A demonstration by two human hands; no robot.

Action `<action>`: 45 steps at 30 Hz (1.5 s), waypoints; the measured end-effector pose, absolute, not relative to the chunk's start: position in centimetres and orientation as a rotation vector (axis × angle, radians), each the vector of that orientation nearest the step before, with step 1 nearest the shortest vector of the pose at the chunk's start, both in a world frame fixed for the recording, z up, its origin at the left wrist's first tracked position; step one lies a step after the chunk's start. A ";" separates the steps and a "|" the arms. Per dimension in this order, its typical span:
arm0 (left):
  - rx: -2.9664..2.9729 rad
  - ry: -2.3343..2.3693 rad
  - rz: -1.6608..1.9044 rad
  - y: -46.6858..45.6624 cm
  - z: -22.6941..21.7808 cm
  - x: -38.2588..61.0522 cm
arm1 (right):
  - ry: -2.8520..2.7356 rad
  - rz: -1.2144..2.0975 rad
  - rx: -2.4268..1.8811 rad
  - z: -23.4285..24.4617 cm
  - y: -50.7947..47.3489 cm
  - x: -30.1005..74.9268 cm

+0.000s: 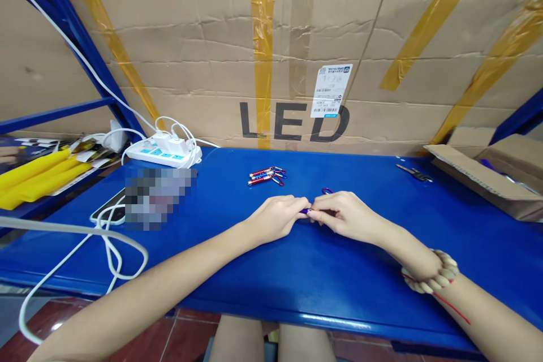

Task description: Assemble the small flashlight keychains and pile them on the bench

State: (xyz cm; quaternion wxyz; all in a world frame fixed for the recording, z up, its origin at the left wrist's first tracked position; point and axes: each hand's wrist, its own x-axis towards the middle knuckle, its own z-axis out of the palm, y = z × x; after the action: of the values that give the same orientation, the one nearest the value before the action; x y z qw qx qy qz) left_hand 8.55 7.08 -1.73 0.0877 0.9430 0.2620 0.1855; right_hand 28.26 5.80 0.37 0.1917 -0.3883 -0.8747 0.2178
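Both hands meet over the middle of the blue table. My left hand (275, 216) is closed around one end of a small blue keychain flashlight (305, 211), most of it hidden by the fingers. My right hand (354, 216) pinches the other end between thumb and fingers. Behind the right fingers a dark blue carabiner clip (326, 190) sticks out; whether it is joined to the flashlight is hidden. Beyond my left hand lie red and blue keychain flashlights (263, 176), side by side, with their carabiner clips pointing right.
A white power strip (163, 150) with chargers and loose cables stands at the back left. Near it lies a phone (108, 207) beside a blurred patch. Keys (414, 173) and an open cardboard box (487, 181) are at right. A large carton (199, 68) walls off the back.
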 end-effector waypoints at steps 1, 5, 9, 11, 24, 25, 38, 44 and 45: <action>2.813 0.777 0.571 7.1 -1.8 8.5 | -2.397 0.717 -1.143 0.3 5.6 28.0; 2.826 0.780 0.661 7.2 -2.0 8.5 | -2.048 1.221 -1.224 -0.1 5.3 27.1; 2.775 0.745 0.713 7.2 -2.1 8.4 | -1.844 1.461 -1.243 0.0 5.3 26.7; 2.735 0.734 0.752 7.3 -2.1 8.5 | -1.819 1.484 -1.245 0.2 5.5 26.7; 2.484 0.999 0.818 7.4 -1.9 9.3 | -2.093 0.375 -1.199 0.1 6.6 28.6; 2.471 0.993 0.809 7.4 -1.9 9.2 | -2.119 0.358 -1.147 0.1 6.6 28.7; 2.617 0.829 0.601 7.1 -1.8 8.7 | -2.167 0.482 -0.997 0.4 6.5 28.6; 2.623 0.843 0.558 7.0 -1.6 8.4 | -2.104 0.519 -1.042 -0.1 6.4 28.2; 2.616 0.841 0.534 6.9 -1.6 8.3 | -2.099 0.516 -1.053 -0.2 6.4 28.2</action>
State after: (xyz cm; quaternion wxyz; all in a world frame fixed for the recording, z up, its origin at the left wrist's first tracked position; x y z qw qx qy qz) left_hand 8.33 6.94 -1.56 0.1704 0.9209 0.2959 0.1879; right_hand 28.19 6.36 -0.20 0.3605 -0.4086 -0.8143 0.2003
